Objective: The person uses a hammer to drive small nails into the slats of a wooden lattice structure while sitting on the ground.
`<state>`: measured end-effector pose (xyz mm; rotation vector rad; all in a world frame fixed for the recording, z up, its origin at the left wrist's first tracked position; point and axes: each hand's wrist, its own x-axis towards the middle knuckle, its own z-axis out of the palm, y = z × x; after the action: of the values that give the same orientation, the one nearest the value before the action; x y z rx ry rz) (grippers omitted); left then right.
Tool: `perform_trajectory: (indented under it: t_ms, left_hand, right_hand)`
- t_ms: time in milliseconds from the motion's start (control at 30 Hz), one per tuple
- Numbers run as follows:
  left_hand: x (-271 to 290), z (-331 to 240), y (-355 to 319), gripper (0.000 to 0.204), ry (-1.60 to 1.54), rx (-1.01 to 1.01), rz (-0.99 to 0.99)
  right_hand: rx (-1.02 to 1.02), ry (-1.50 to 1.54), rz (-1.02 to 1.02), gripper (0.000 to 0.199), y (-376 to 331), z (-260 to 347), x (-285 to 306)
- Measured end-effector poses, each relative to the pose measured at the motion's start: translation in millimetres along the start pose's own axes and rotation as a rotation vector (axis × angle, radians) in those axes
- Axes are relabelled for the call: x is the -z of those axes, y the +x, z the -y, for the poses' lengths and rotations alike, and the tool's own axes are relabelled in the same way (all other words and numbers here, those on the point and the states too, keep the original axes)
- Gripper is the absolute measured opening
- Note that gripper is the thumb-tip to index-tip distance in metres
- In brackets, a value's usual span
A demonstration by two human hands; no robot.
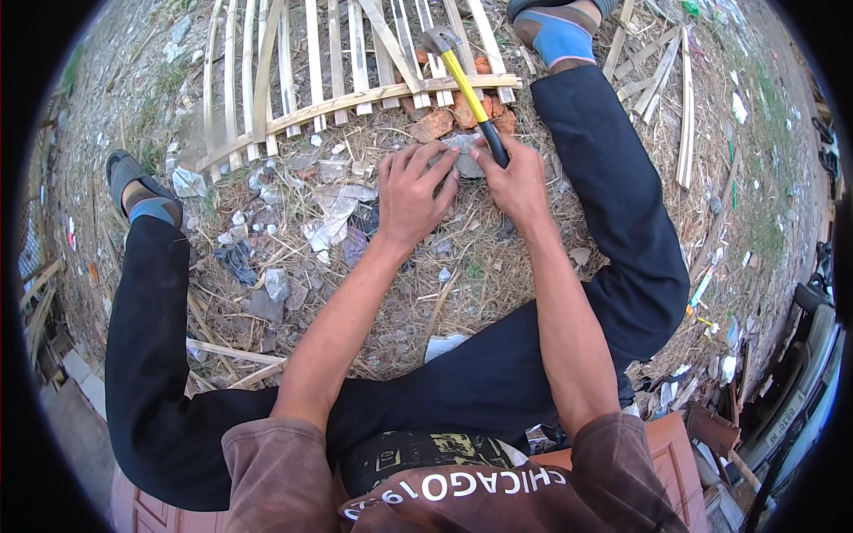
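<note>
Seen from the head camera, the right hand (515,182) has its fingers wrapped around the black grip of a yellow-handled claw hammer (462,80), whose head lies on the pale split-bamboo slat panel (293,71). The left hand (410,195) lies flat with fingers spread, pressing a grey flat stone (464,153) on the straw-strewn ground. Good practice: keep those fingers off the striking spot.

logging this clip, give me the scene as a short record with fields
setting: outdoor ground strewn with dry straw, stones and litter
right hand: grips the black handle end of a yellow hammer
hammer head: resting over the bamboo slat panel
left hand: fingers pressed on a grey stone beside the right hand
nearby: reddish brick pieces by the panel's edge
posture: seated, legs spread, sandals on
</note>
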<state>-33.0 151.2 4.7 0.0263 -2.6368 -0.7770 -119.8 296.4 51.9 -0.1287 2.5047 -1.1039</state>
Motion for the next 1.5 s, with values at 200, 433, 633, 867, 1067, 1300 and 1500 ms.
perform_trajectory:
  t_ms: [200, 433, 633, 867, 1067, 1300, 1500]
  left_hand:
    - [-4, -4, -1, 0.034, 0.07, -0.013, 0.003]
    - [-4, -5, -3, 0.038, 0.085, -0.027, 0.012]
    - [-8, -2, -4, 0.034, 0.079, -0.015, 0.006]
    - [-8, -2, 1, 0.031, -0.086, 0.156, -0.025]
    - [-16, -8, 18, 0.032, -0.108, 0.464, -0.018]
    - [-30, -25, 20, 0.039, 0.196, 0.501, 0.0]
    - [-34, -26, 20, 0.037, 0.219, 0.481, 0.015]
  right_hand:
    - [-0.042, -0.015, -0.035, 0.029, 1, 4, -5]
    - [-0.085, -0.011, -0.148, 0.033, 1, 4, -14]
    - [-0.086, -0.082, -0.186, 0.036, -1, 8, -18]
    - [-0.09, -0.054, -0.171, 0.037, -2, 9, -16]
    - [-0.08, -0.071, -0.179, 0.038, -1, 3, -18]
    - [-0.106, -0.055, -0.164, 0.038, -1, 8, -15]
    - [-0.072, 0.017, -0.179, 0.035, -5, 6, -11]
